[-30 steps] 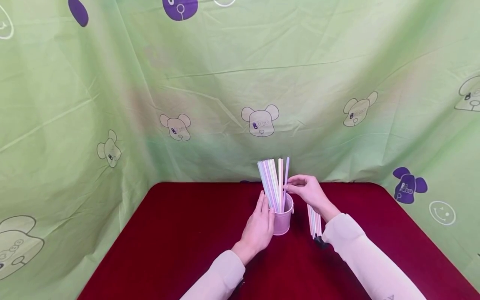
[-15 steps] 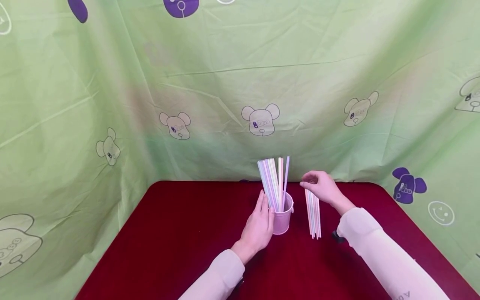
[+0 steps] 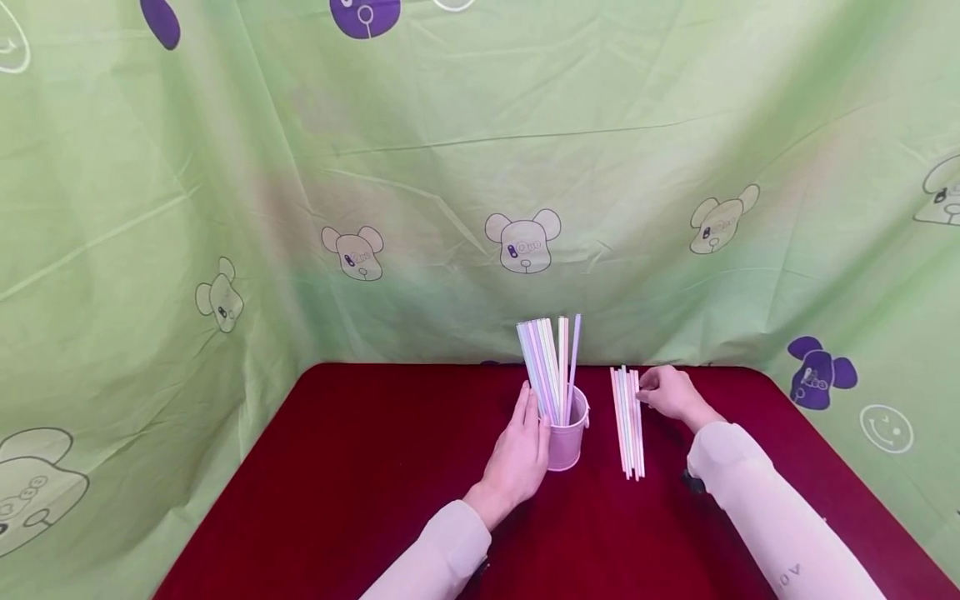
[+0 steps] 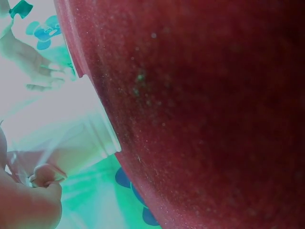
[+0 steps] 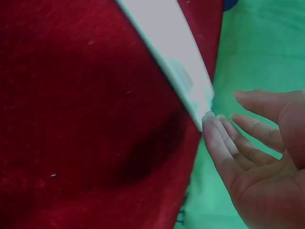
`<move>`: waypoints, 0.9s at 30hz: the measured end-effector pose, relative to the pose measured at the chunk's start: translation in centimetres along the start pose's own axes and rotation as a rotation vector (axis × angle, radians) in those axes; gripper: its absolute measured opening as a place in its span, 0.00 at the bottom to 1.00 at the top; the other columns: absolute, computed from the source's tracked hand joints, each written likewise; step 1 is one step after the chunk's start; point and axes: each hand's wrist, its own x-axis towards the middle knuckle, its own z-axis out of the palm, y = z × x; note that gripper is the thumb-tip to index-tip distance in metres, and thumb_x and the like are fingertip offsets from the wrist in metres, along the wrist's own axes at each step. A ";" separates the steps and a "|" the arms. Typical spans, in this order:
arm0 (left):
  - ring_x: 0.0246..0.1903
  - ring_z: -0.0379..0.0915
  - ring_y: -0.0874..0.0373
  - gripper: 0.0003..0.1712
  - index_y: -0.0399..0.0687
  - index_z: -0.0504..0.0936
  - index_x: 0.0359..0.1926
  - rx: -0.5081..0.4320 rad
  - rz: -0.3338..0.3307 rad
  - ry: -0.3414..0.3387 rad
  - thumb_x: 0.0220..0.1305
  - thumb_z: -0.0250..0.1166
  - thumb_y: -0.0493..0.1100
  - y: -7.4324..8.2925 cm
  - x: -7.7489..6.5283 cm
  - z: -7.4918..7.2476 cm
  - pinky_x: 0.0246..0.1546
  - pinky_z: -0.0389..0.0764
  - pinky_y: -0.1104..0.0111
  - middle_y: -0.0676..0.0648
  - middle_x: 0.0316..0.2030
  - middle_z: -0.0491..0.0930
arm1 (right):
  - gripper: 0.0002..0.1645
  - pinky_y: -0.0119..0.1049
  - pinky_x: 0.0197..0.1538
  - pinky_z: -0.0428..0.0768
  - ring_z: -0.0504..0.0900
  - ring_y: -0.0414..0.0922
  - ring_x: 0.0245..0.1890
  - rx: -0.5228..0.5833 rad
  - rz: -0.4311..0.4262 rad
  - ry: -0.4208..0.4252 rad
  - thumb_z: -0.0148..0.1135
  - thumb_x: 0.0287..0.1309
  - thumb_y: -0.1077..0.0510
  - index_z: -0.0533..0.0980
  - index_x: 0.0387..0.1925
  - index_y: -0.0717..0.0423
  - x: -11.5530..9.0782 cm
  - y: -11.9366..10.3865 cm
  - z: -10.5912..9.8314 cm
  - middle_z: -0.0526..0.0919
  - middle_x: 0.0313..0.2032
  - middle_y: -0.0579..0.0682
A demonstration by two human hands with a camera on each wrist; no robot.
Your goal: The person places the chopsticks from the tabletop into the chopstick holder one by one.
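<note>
A pink bucket (image 3: pixel 564 446) stands upright on the table, holding several pastel drinking straws (image 3: pixel 542 358) that lean left and a purple straw (image 3: pixel 574 346) leaning right. My left hand (image 3: pixel 512 454) rests against the bucket's left side with fairly straight fingers. In the left wrist view the bucket (image 4: pixel 71 129) looks washed out, with part of the left hand (image 4: pixel 33 205) beside it. More straws (image 3: pixel 628 429) lie side by side to the right. At their far right end is my right hand (image 3: pixel 670 393). The right wrist view shows its fingertips (image 5: pixel 208 116) at the straws' end (image 5: pixel 202 107), thumb apart.
A dark red cloth covers the table (image 3: pixel 360 475). Behind it and at both sides hangs a green curtain (image 3: pixel 420 292) with bear-head prints. The loose straws lie near the table's back edge.
My right hand has let go of the purple straw, which now leans in the bucket. It has moved right and down to the loose straws. The left hand has stayed at the bucket.
</note>
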 end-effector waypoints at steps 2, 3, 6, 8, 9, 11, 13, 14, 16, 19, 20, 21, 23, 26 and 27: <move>0.64 0.60 0.53 0.31 0.39 0.51 0.72 -0.002 0.002 0.003 0.75 0.36 0.51 0.0 0.0 0.0 0.58 0.69 0.63 0.42 0.72 0.45 | 0.14 0.37 0.30 0.79 0.82 0.45 0.21 0.028 0.027 -0.010 0.63 0.49 0.66 0.76 0.36 0.74 -0.1 0.5 0.2 0.83 0.28 0.60; 0.64 0.61 0.53 0.31 0.39 0.51 0.72 -0.003 0.001 0.003 0.75 0.36 0.51 0.0 0.0 0.0 0.58 0.69 0.63 0.43 0.73 0.44 | 0.14 0.37 0.29 0.80 0.83 0.46 0.22 0.042 0.039 -0.014 0.63 0.49 0.67 0.75 0.36 0.75 -0.2 0.7 0.3 0.83 0.28 0.60; 0.63 0.62 0.52 0.31 0.39 0.51 0.72 -0.006 0.000 0.004 0.75 0.36 0.51 0.0 0.1 0.0 0.58 0.70 0.63 0.44 0.73 0.43 | 0.14 0.37 0.28 0.81 0.84 0.49 0.23 0.086 0.077 -0.026 0.63 0.49 0.68 0.74 0.36 0.76 -0.3 1.2 0.7 0.82 0.28 0.61; 0.63 0.62 0.53 0.31 0.39 0.51 0.72 -0.006 -0.004 0.002 0.75 0.35 0.51 0.0 0.1 0.0 0.58 0.69 0.64 0.45 0.73 0.42 | 0.14 0.37 0.28 0.82 0.84 0.50 0.24 0.111 0.100 -0.036 0.62 0.49 0.68 0.74 0.36 0.77 -0.5 1.5 1.0 0.82 0.29 0.62; 0.63 0.61 0.53 0.31 0.39 0.51 0.72 -0.005 -0.005 0.000 0.75 0.35 0.51 0.0 0.1 0.0 0.58 0.69 0.64 0.46 0.73 0.42 | 0.14 0.37 0.28 0.82 0.84 0.50 0.24 0.117 0.116 -0.036 0.63 0.49 0.68 0.74 0.36 0.76 -0.5 1.6 1.1 0.82 0.28 0.61; 0.64 0.60 0.53 0.32 0.39 0.51 0.72 -0.005 -0.005 -0.002 0.75 0.35 0.52 -0.1 0.1 0.0 0.59 0.68 0.64 0.46 0.73 0.42 | 0.13 0.35 0.28 0.82 0.84 0.49 0.24 0.141 0.154 -0.035 0.62 0.49 0.67 0.75 0.35 0.76 -0.6 1.7 1.4 0.83 0.27 0.61; 0.64 0.60 0.53 0.32 0.39 0.51 0.72 -0.003 -0.005 -0.001 0.75 0.35 0.52 -0.1 0.0 0.0 0.59 0.68 0.64 0.45 0.73 0.42 | 0.12 0.36 0.29 0.82 0.85 0.49 0.24 0.204 0.198 -0.035 0.62 0.50 0.67 0.75 0.34 0.76 -0.7 1.7 1.6 0.83 0.26 0.61; 0.64 0.60 0.53 0.31 0.39 0.51 0.72 -0.004 -0.005 -0.001 0.75 0.35 0.51 -0.1 0.0 0.1 0.59 0.68 0.64 0.45 0.73 0.42 | 0.12 0.36 0.30 0.82 0.85 0.48 0.25 0.245 0.221 -0.034 0.62 0.50 0.68 0.76 0.34 0.77 -0.7 1.7 1.7 0.84 0.26 0.62; 0.64 0.60 0.53 0.31 0.39 0.51 0.72 -0.005 -0.003 0.000 0.75 0.36 0.51 -0.1 0.0 0.0 0.59 0.68 0.64 0.44 0.73 0.43 | 0.12 0.37 0.32 0.83 0.85 0.48 0.26 0.336 0.267 -0.031 0.61 0.50 0.69 0.76 0.34 0.79 -0.7 1.5 1.9 0.84 0.26 0.62; 0.64 0.60 0.53 0.31 0.39 0.51 0.72 -0.007 0.001 0.003 0.75 0.36 0.51 -0.1 0.0 0.0 0.59 0.69 0.64 0.43 0.73 0.44 | 0.11 0.37 0.32 0.83 0.85 0.47 0.25 0.410 0.325 -0.007 0.60 0.48 0.71 0.77 0.33 0.80 -0.7 1.2 2.1 0.84 0.25 0.61; 0.64 0.60 0.53 0.31 0.39 0.51 0.72 -0.008 0.000 0.002 0.75 0.36 0.51 -0.1 0.1 0.0 0.58 0.69 0.64 0.43 0.73 0.44 | 0.11 0.36 0.32 0.83 0.85 0.46 0.24 0.404 0.331 0.004 0.61 0.47 0.71 0.77 0.33 0.79 -0.6 1.2 2.2 0.84 0.24 0.60; 0.64 0.61 0.53 0.32 0.39 0.51 0.72 -0.006 0.000 0.002 0.75 0.36 0.51 -0.1 0.1 0.0 0.58 0.69 0.64 0.43 0.73 0.44 | 0.11 0.34 0.31 0.83 0.85 0.45 0.24 0.384 0.337 0.015 0.61 0.46 0.71 0.78 0.32 0.78 -0.6 1.2 2.3 0.84 0.23 0.58; 0.64 0.61 0.53 0.32 0.39 0.51 0.72 -0.005 -0.004 0.003 0.75 0.36 0.52 -0.1 0.1 0.0 0.58 0.69 0.64 0.44 0.73 0.44 | 0.10 0.32 0.29 0.82 0.84 0.44 0.23 0.319 0.345 0.031 0.64 0.45 0.69 0.79 0.31 0.75 -0.5 1.4 2.4 0.83 0.22 0.55; 0.64 0.59 0.54 0.32 0.40 0.50 0.72 -0.004 -0.011 -0.003 0.75 0.36 0.52 0.0 0.1 0.0 0.59 0.68 0.64 0.46 0.73 0.42 | 0.09 0.31 0.29 0.78 0.83 0.42 0.22 0.190 0.334 0.030 0.67 0.44 0.65 0.81 0.29 0.69 -0.6 1.6 2.4 0.83 0.20 0.51; 0.65 0.58 0.54 0.32 0.40 0.50 0.72 -0.003 -0.013 -0.004 0.75 0.36 0.52 0.1 0.1 0.0 0.59 0.68 0.65 0.47 0.73 0.41 | 0.09 0.32 0.30 0.77 0.82 0.42 0.23 0.153 0.333 0.029 0.68 0.44 0.63 0.81 0.28 0.67 -0.7 1.5 2.3 0.83 0.19 0.49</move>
